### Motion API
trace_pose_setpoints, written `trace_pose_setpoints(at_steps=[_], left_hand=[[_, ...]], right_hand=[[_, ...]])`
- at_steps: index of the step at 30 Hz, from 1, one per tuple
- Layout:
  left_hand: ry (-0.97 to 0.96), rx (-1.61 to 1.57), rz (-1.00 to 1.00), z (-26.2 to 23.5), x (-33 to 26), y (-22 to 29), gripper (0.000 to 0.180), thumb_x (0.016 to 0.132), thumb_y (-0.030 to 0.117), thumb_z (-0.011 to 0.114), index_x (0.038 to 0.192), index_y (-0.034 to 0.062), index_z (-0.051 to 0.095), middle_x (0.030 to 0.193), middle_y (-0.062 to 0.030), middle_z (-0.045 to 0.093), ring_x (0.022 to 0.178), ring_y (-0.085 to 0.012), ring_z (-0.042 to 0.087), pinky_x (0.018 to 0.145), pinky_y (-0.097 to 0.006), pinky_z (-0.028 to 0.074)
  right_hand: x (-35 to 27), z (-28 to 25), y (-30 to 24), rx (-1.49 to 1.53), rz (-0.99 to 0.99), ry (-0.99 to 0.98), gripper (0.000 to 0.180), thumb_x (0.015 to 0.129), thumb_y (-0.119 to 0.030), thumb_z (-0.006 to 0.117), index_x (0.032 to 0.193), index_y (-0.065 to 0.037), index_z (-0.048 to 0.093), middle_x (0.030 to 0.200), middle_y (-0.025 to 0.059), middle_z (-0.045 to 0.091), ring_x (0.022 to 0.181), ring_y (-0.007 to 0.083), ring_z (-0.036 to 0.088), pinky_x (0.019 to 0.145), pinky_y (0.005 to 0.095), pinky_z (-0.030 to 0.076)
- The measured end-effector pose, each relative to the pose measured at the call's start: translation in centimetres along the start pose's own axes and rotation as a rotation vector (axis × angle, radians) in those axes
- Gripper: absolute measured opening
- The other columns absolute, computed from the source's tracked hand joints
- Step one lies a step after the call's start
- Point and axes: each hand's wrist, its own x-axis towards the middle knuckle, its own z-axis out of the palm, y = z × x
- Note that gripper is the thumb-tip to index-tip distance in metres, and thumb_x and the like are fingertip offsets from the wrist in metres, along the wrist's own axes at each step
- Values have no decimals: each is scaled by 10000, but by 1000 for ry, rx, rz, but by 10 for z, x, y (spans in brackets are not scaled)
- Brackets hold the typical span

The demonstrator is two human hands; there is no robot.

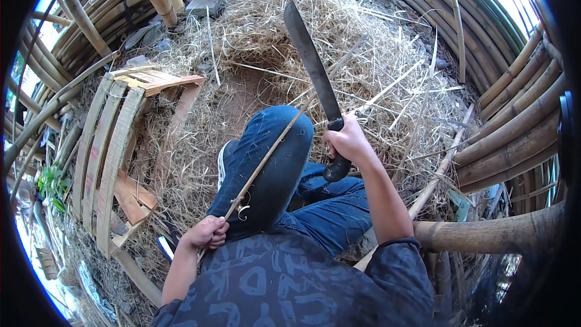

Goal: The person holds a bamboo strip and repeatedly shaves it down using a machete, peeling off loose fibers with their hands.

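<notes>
In my right hand is a machete, its fingers wrapped round the black handle. The dark machete blade points up and away, slightly to the left, over a heap of shavings. My left hand is closed round the near part of a thin bamboo strip, close to my waist. That strip runs slantwise across my raised, jeans-clad knee and on toward the far right, passing behind the blade. A small pale curl of shaving hangs at the strip near my left hand. Blade and strip look apart near my knee.
Dry bamboo shavings cover the ground ahead. A slatted wooden crate stands at the left. Stacked bamboo poles curve round the far right, and a thick bamboo pole lies beside my right elbow. A grey block sits at the far left.
</notes>
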Motion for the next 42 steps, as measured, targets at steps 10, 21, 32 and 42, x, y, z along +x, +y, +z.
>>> trace_pose_setpoints(at_steps=[10, 21, 32, 42], left_hand=[[60, 56, 39, 9, 2, 3, 470, 1022, 402, 364, 629, 152, 309, 489, 78, 236, 408, -61, 220, 381, -230, 189], [114, 81, 67, 16, 1, -1, 433, 1028, 343, 359, 643, 147, 332, 513, 75, 266, 417, -56, 246, 382, -231, 215], [257, 340, 100, 26, 5, 1, 443, 1027, 341, 383, 664, 92, 434, 560, 59, 363, 472, -59, 334, 438, -234, 293], [752, 1009, 478, 62, 6, -7, 347, 970, 215, 497, 713, -13, 547, 539, -146, 500, 489, -251, 512, 508, -388, 404]], right_hand=[[-33, 19, 7, -29, 73, -161, 221, 716, -10, 586, 928, 51, 587, 602, 58, 572, 452, 122, 542, 420, 284, 456], [16, -9, -7, -164, 12, 4, 134, 715, -30, 619, 816, 27, 550, 580, 34, 538, 470, 118, 547, 423, 283, 438], [8, 17, -14, -212, -2, -136, 179, 724, -4, 594, 887, 72, 597, 596, 57, 571, 463, 108, 537, 427, 281, 436], [14, 1, -36, -342, -6, -34, 161, 715, -36, 607, 833, 73, 593, 599, 70, 582, 508, 139, 573, 467, 309, 453]])
